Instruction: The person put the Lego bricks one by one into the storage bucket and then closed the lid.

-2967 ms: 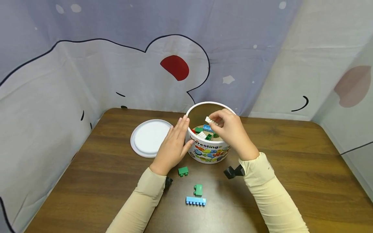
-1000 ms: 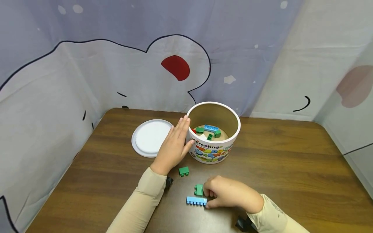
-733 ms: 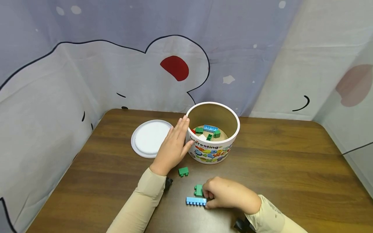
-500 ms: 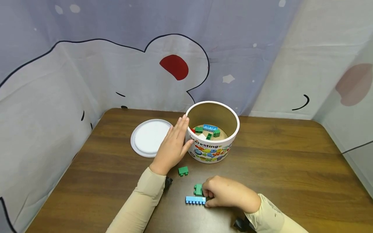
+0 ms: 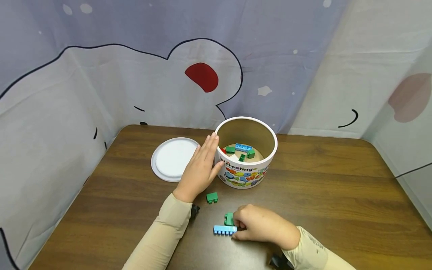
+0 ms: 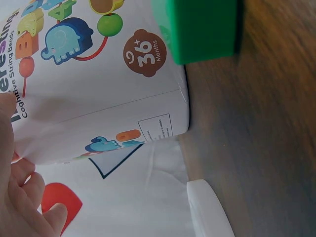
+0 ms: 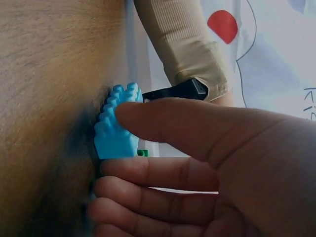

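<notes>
My left hand (image 5: 198, 168) rests with straight fingers against the left side of a round white bucket (image 5: 243, 173) with printed toy pictures. In the left wrist view its fingertips touch the bucket wall (image 6: 98, 98). Low on the table, my right hand (image 5: 264, 227) has curled fingers and pinches the right end of a long light-blue building block (image 5: 222, 230). Its thumb lies over the studded side of the blue block (image 7: 116, 143) in the right wrist view. A green block (image 5: 228, 219) lies right behind the blue one, beside the right-hand fingers, which partly hide it.
Another green block (image 5: 212, 197) lies between the left wrist and the bucket. Inside the bucket are several blocks, including a blue block (image 5: 243, 147). A white lid (image 5: 173, 159) lies left of the bucket. A patterned curtain (image 5: 152, 86) hangs behind the table.
The right hand let go of a white block in the bucket and came down to the blue block. Since then the blue block has shifted slightly left and away. The left hand stays put.
</notes>
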`<state>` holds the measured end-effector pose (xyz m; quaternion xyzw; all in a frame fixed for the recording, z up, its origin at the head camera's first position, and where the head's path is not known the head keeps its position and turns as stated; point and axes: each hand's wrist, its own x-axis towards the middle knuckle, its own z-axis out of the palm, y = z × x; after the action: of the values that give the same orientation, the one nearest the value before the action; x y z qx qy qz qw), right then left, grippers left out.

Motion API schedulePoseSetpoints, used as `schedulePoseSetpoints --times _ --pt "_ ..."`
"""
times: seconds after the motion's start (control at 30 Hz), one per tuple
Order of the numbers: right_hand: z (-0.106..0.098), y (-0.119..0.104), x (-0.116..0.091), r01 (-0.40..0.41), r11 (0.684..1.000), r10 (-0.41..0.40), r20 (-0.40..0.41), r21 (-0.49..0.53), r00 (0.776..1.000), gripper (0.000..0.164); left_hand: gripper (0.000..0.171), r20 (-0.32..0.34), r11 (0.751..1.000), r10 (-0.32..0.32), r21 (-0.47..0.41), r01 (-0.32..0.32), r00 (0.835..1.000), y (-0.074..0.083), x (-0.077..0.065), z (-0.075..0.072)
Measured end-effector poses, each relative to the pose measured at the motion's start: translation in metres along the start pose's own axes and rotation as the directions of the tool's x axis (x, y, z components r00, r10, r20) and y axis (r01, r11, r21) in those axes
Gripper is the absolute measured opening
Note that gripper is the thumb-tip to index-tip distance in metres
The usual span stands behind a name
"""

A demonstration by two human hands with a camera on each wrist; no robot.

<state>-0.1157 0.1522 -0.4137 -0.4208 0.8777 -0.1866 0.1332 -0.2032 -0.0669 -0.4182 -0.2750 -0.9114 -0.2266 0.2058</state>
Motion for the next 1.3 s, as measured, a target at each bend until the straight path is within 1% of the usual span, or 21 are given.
schedulePoseSetpoints --times 0.2,0.33,0.47,0.63,0.77,0.87,0.97,1.03,1.17,1.3 --pt "0.001 -0.001 0.000 -0.006 1.000 0.006 -0.008 -0.015 1.000 0.029 0.077 0.002 1.000 -0.002 0.005 0.002 1.000 0.000 0.000 0.000" --pt "-0.001 0.000 -0.001 0.010 1.000 -0.010 -0.023 -0.028 1.000 0.029 0.078 -0.003 1.000 0.001 0.004 -0.001 1.000 0.000 0.000 0.000" --pt "-0.008 -0.001 -0.003 0.031 0.999 -0.032 -0.051 -0.010 0.998 0.026 0.077 0.001 1.000 -0.002 -0.003 0.002 1.000 0.000 0.000 0.000" --pt "-0.018 -0.001 -0.005 0.051 0.999 -0.050 -0.110 0.012 0.993 0.018 0.077 0.007 1.000 -0.007 -0.008 0.007 1.000 0.001 0.000 -0.001" --pt "-0.022 0.000 -0.006 0.027 0.999 -0.022 -0.168 0.026 0.986 0.012 0.078 0.002 1.000 -0.005 -0.011 0.005 1.000 0.001 0.000 0.000" --pt "-0.025 0.002 -0.007 0.012 0.999 -0.003 -0.227 0.040 0.974 0.010 0.078 -0.001 1.000 -0.002 -0.013 0.002 1.000 0.001 0.000 0.000" --pt "-0.027 0.004 -0.007 0.026 0.999 -0.011 -0.305 0.044 0.952 0.009 0.078 -0.001 1.000 -0.002 -0.011 0.002 1.000 0.000 0.000 0.000" --pt "-0.029 0.005 -0.008 0.043 0.998 -0.024 -0.367 0.046 0.930 0.008 0.078 0.002 1.000 -0.004 -0.010 0.004 1.000 0.000 0.000 0.000" --pt "-0.035 0.008 -0.008 0.070 0.996 -0.037 -0.485 0.049 0.874 0.009 0.078 0.002 1.000 -0.005 -0.007 0.005 1.000 0.000 0.000 0.000" --pt "-0.046 0.010 -0.009 0.097 0.993 -0.043 -0.587 0.061 0.808 0.013 0.078 0.004 1.000 -0.006 -0.007 0.006 1.000 0.000 0.000 0.000"
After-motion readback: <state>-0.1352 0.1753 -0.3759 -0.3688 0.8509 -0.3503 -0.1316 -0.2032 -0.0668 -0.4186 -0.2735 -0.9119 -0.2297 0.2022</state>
